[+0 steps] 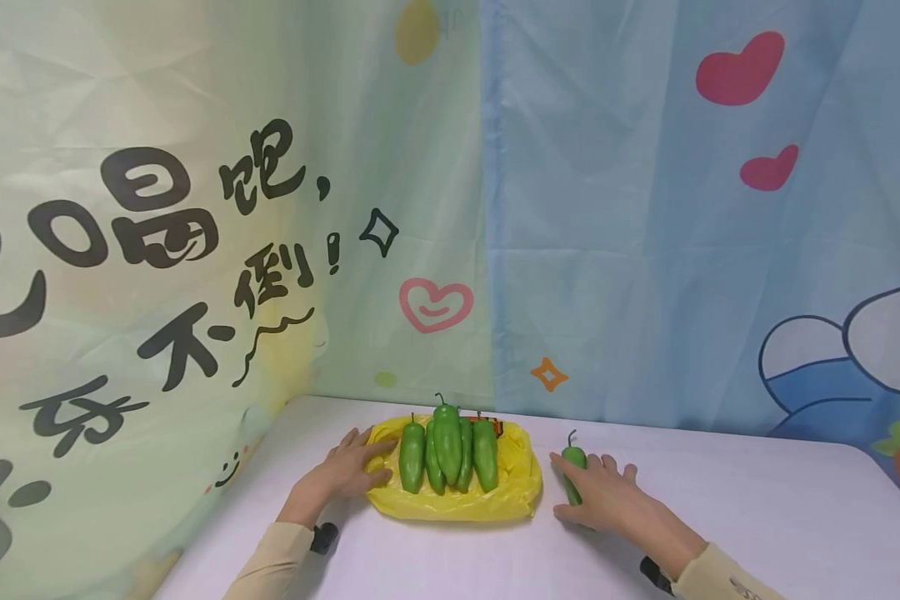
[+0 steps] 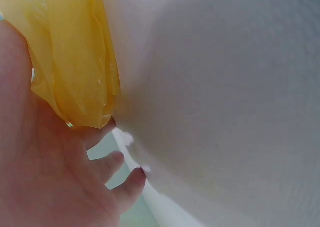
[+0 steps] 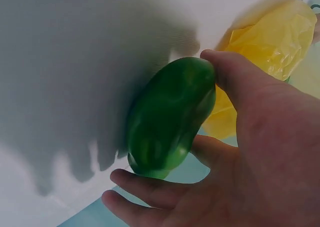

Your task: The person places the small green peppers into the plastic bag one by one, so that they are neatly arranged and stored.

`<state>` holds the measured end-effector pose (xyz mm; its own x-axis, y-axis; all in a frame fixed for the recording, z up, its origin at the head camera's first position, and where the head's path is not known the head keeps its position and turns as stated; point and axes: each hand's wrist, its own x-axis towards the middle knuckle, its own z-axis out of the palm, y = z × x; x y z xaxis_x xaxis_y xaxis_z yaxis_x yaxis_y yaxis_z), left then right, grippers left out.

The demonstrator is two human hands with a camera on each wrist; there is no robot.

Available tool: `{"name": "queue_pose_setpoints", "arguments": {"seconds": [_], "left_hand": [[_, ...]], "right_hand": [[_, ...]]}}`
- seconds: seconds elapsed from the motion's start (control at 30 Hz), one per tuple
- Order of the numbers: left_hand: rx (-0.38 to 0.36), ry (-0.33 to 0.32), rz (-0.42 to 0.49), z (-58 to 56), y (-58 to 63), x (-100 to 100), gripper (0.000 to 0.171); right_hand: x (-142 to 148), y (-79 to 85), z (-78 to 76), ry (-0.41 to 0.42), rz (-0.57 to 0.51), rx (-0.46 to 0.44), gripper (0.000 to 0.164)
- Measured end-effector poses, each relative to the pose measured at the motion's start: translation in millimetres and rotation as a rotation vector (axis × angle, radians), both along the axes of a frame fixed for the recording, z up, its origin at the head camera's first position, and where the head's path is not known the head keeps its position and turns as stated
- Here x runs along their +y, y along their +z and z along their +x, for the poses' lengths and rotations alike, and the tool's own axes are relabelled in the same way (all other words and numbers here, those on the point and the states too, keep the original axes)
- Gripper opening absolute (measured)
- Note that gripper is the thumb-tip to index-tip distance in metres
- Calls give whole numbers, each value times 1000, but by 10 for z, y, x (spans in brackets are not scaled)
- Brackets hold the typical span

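Note:
Several green peppers (image 1: pixel 447 446) lie side by side on a crumpled yellow plastic bag (image 1: pixel 487 505), stems pointing away. My left hand (image 1: pixel 348 468) is at the bag's left edge, thumb and forefinger over the plastic. In the left wrist view its other fingers spread out beside the yellow bag (image 2: pixel 75 52). To the right of the bag lies a single green pepper (image 1: pixel 574 456), partly covered by my right hand (image 1: pixel 606 493). In the right wrist view that hand's fingers are spread around the pepper (image 3: pixel 170 117), with the thumb tip right at its lower end.
The white table (image 1: pixel 750 500) carries the bag and peppers. Behind it hangs a printed cloth backdrop (image 1: pixel 585 208), with a second printed cloth (image 1: pixel 82 333) along the left side. An orange-red printed patch (image 1: pixel 499 427) shows at the bag's back edge.

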<state>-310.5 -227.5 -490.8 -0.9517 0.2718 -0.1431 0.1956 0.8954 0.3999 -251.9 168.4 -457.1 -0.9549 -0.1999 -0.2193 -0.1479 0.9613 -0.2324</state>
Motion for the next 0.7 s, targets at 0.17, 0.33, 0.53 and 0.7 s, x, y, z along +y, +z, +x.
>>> {"name": "queue_pose_setpoints", "arguments": {"seconds": [0.17,0.33,0.53,0.7], "left_hand": [[-4,5,-5,-3,3,-1,56],[-6,4,-3,2,6,8,56],[-5,5,-12,-7,-11,3,56],[-5,6,-5,-10,-19,-3,56]], "right_hand": [[5,-23,-9,-14,4,-15,77],[0,-28,-11,-12,5,-1,75],[7,-47,-18,0,24,33,75],[14,-55,-24,12,23,45,74]]}}
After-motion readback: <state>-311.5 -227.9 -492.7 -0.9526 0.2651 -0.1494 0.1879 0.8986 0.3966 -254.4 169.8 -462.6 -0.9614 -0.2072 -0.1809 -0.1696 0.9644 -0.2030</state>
